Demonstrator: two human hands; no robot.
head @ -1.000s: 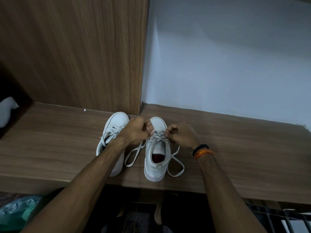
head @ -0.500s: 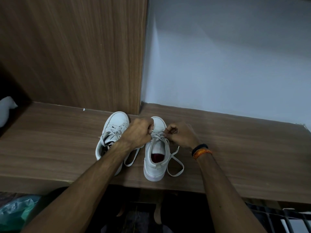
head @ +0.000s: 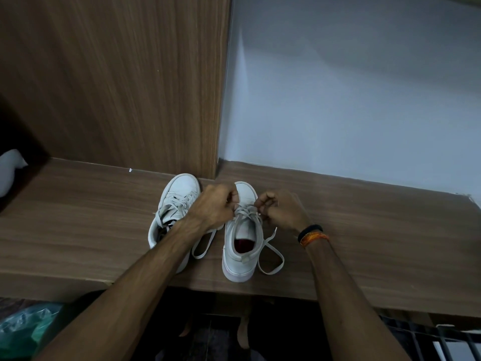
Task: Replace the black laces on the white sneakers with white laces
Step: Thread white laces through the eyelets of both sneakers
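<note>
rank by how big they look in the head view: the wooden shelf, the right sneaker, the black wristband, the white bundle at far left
1. wooden shelf, much the largest
2. right sneaker
3. white bundle, cut off by the frame edge, so its full size is unsure
4. black wristband, smallest

Both sneakers were white: the left sneaker [head: 173,204] and the right sneaker [head: 240,252], whose inner lining showed dark red at the opening. The white lace [head: 270,252] on the right sneaker was a pale, slightly greyish white, matching the upper. They stood on a wooden shelf [head: 364,230] of mid-brown with fine streaked grain, and the upright wooden panel [head: 117,82] behind carried the same brown grain, running vertically. The wall [head: 351,87] was plain pale bluish grey. On the right wrist sat a black band [head: 310,229] beside an orange thread [head: 313,237]. A translucent green bag [head: 23,329] lay at lower left.
</note>
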